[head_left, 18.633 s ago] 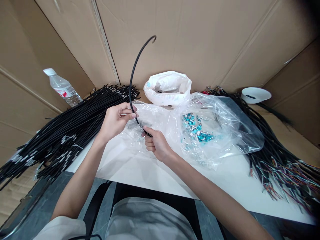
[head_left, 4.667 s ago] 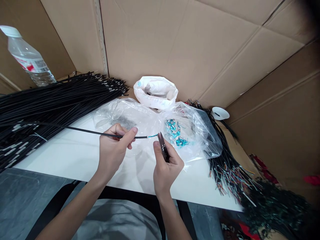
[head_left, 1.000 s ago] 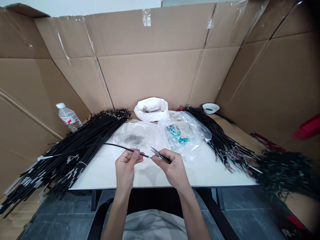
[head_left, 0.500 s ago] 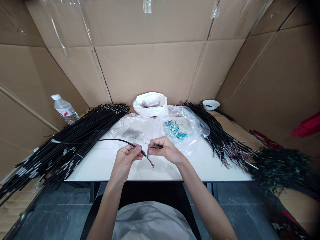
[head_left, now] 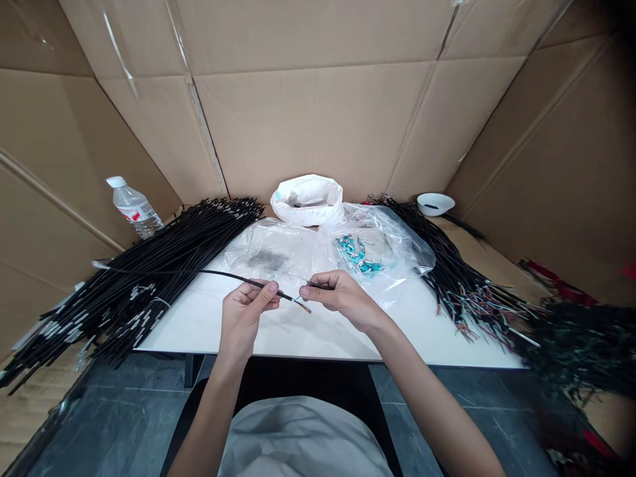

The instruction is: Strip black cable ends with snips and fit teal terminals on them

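My left hand (head_left: 246, 310) pinches a long black cable (head_left: 199, 272) near its stripped end, where thin coloured wires (head_left: 303, 306) stick out. The cable runs left over the white table (head_left: 209, 324) toward a big pile of black cables (head_left: 134, 271). My right hand (head_left: 342, 297) holds small black snips (head_left: 319, 286) just right of the wire tips, fingers closed around them. Both hands hover above the table's front edge.
A clear bag with blue-green small parts (head_left: 362, 250) and another clear bag (head_left: 268, 255) lie behind my hands. A white bag (head_left: 307, 199), a white bowl (head_left: 436, 203), a water bottle (head_left: 133, 207) and a cable pile with coloured ends (head_left: 467, 291) stand around. Cardboard walls enclose the table.
My right hand has drawn slightly right, away from the cable end, with the snips. The bared coloured wires now show between my hands. The camera has tilted a little.
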A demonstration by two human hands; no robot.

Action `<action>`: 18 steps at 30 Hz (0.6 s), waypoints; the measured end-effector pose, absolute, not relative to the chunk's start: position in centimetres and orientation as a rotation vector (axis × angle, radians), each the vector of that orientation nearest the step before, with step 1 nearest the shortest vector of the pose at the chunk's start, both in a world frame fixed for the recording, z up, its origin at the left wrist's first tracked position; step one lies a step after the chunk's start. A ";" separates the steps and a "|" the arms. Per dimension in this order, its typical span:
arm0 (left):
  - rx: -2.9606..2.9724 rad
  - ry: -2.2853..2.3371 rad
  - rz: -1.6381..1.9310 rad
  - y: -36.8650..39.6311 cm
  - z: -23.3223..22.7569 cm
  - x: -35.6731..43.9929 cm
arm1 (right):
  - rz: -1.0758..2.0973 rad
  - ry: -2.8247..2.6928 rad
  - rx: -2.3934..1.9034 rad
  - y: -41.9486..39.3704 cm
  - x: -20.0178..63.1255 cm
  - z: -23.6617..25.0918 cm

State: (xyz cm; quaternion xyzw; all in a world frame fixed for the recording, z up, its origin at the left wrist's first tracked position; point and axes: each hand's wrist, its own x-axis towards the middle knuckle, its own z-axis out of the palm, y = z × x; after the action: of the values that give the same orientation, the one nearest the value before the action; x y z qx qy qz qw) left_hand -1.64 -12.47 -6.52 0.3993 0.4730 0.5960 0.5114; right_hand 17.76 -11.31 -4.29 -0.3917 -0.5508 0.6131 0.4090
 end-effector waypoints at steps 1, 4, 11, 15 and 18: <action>0.962 1.148 1.444 -12.5 -6.5 -1.5 | 1.566 -1.357 -1.005 -11.3 17.8 -4.4; 0.968 1.158 1.447 -12.4 -6.4 -1.3 | 1.544 -1.290 -0.993 -11.6 17.7 -4.8; 0.924 1.138 1.337 -11.3 -6.6 -1.5 | 1.366 -1.279 -0.899 -12.2 17.0 -5.7; 0.970 1.101 1.145 -10.4 -6.4 -2.1 | 1.475 -1.183 -0.874 -12.0 17.0 -6.8; 1.053 1.009 1.089 -10.4 -6.3 -2.4 | 1.640 -0.983 -0.841 -12.1 16.9 -7.2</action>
State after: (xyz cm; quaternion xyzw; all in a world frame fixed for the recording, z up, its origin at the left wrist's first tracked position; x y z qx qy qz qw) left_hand -2.41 -10.40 -6.34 0.4567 0.4378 0.4725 0.6136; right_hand 16.93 -12.09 -7.16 -0.3481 -0.4070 0.6789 0.5022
